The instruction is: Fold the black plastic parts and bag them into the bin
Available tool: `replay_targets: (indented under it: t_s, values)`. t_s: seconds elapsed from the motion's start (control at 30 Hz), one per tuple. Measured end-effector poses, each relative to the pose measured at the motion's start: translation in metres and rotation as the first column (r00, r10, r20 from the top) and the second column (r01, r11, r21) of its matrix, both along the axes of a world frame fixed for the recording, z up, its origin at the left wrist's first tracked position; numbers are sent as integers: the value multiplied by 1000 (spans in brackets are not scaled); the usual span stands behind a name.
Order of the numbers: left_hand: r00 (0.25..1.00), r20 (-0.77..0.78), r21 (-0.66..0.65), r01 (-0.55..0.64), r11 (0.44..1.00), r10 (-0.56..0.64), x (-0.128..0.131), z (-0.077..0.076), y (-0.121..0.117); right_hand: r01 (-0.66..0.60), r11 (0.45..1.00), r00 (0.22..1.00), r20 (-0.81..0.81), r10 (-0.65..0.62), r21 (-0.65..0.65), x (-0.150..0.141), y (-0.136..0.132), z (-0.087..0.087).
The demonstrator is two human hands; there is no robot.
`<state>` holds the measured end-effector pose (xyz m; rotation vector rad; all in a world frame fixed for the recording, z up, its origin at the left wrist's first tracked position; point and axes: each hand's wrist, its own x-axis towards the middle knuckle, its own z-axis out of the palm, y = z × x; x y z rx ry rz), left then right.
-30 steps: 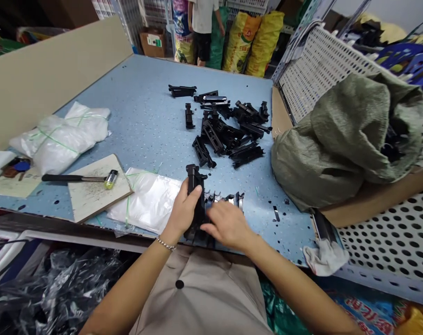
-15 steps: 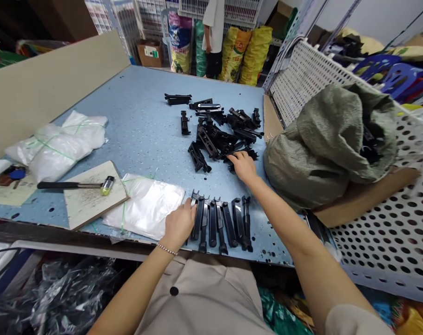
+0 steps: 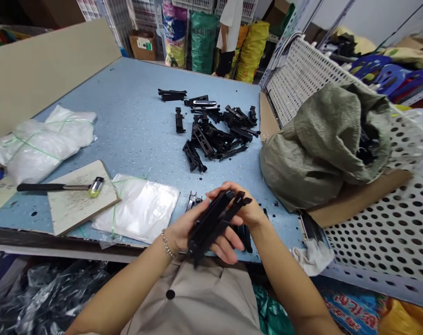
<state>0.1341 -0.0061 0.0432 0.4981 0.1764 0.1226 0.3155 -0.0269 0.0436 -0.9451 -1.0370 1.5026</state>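
Observation:
Two long black parts (image 3: 211, 222), perhaps hinged plastic pieces, are held tilted above the near table edge. My left hand (image 3: 181, 231) is closed around their lower side, thumb along the top and fingers showing underneath. At their upper end, my right hand (image 3: 250, 210) is closed on them too, its fingers partly hidden behind. Below my hands, a row of similar black parts (image 3: 247, 238) lies on the table, mostly covered from view. Farther back is a loose pile of black parts (image 3: 214, 135).
A flat stack of clear plastic bags (image 3: 142, 204) lies left of my hands. Beside it, a board (image 3: 72, 209) carries a black-handled tool and a lighter (image 3: 96, 187). At right, a grey-green sack (image 3: 302, 153) leans by a perforated white panel (image 3: 382, 223). A person (image 3: 228, 37) stands beyond the table.
My right hand has come back from the pile to the near edge. My left hand has lifted from the row, and both now hold black parts together.

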Motion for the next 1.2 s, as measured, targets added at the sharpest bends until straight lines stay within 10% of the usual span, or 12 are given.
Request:
replay_targets:
  t_s: [0.17, 0.33, 0.43, 0.6, 0.77, 0.93, 1.03, 1.2]
  values:
    - [865, -170, 87, -464, 882, 472, -4, 2, -20, 270, 932, 845, 405, -350, 243, 2, -3, -5]
    - [777, -330, 270, -466, 843, 535, -11, 10, -24, -215, 664, 377, 688, -620, 716, 0, 7, 4]
    - [767, -347, 293, -459, 839, 540, -8, 14, -24, -373, 530, 304, 640, -705, 761, 1, 23, 1]
    - [645, -366, 280, -611, 740, 671, -3, 10, -16, -277, 737, 350, 779, -520, 616, -14, 12, -4]
    - [551, -400, 349, -647, 678, 732, -3, -3, -9, -383, 717, 407, 803, -435, 582, -46, -35, -12]
    - [489, -453, 604, -447, 660, 746, -37, -23, -9, 2, 912, 226, 888, -401, 411, -19, -62, -33]
    - [500, -566, 556, -355, 751, 656, -52, -38, -11, 177, 907, 73, 913, -401, 383, 6, -68, -57]
    - [449, -546, 444, -561, 699, 707, -32, -53, -7, 111, 928, 169, 913, -371, 356, 18, -44, -78]
